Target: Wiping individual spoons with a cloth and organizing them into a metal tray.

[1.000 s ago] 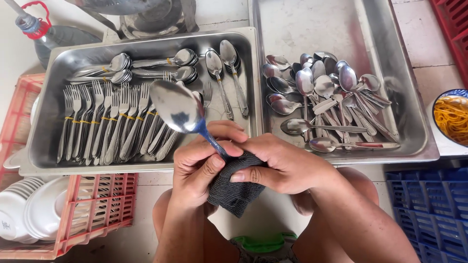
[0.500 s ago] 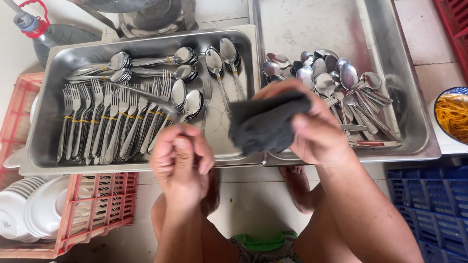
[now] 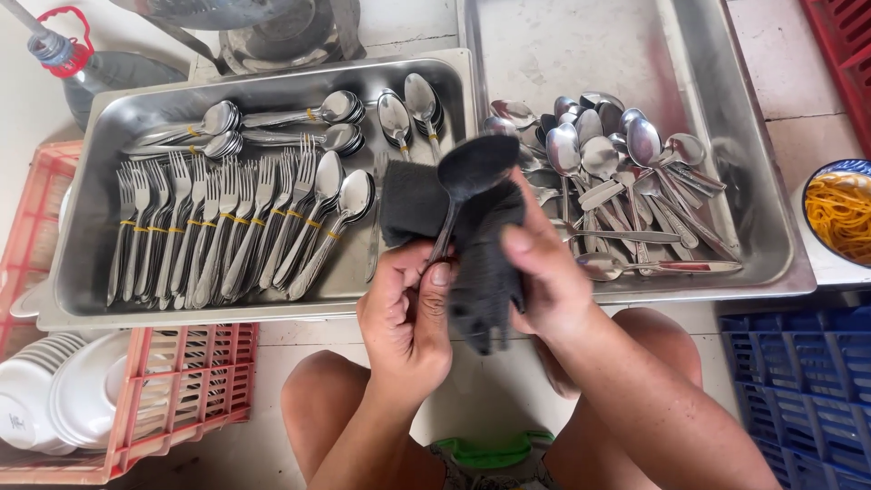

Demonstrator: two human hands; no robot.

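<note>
My left hand [image 3: 406,313] grips the handle of a metal spoon [image 3: 474,171] whose bowl points up over the gap between two steel trays. My right hand [image 3: 543,272] holds a dark grey cloth [image 3: 479,263] draped against the spoon's handle. The left tray [image 3: 91,195] holds rows of banded forks [image 3: 195,231] and sorted spoons [image 3: 337,213]. In the right tray [image 3: 771,227] lies a loose heap of spoons [image 3: 617,172].
A red crate [image 3: 190,381] at the lower left holds white plates [image 3: 54,399]. Blue crate [image 3: 807,390] at the lower right. A bowl of yellow rubber bands [image 3: 839,213] sits at the right edge. A bottle with a red cap [image 3: 77,59] and a metal pot [image 3: 263,32] stand behind.
The earlier spoon was laid in the left tray. My right hand reached with the cloth over the right tray. Now my hands are together again with another spoon against the cloth.
</note>
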